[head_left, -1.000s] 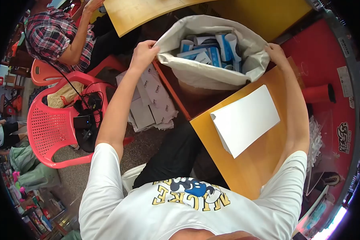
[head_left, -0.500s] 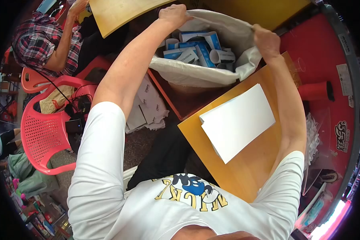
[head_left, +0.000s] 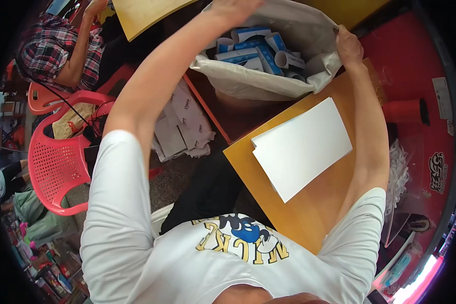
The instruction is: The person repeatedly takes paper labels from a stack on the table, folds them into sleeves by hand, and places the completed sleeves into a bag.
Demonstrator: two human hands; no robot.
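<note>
A large off-white woven sack (head_left: 258,86) stands wide open at the top centre, with several blue-and-white rolled tubes (head_left: 271,58) inside. My left hand (head_left: 238,9) reaches to the sack's far rim at the upper edge of the view; its fingers are mostly cut off or hidden. My right hand (head_left: 349,46) is closed on the rim at the sack's right corner. Below the sack, a stack of white paper sheets (head_left: 304,149) lies on the yellow-brown table (head_left: 316,223), touched by neither hand.
A red plastic chair (head_left: 58,169) with a paper bag (head_left: 73,121) stands at the left. Behind it sits a person in a plaid shirt (head_left: 45,48). Wrapped paper packs (head_left: 180,129) lie on the floor. A red cylinder (head_left: 405,111) juts out at the right.
My left hand has moved from the sack's left corner up and right to its far rim. My right hand has stayed on the right corner, which rose. The tubes have shifted in the sack.
</note>
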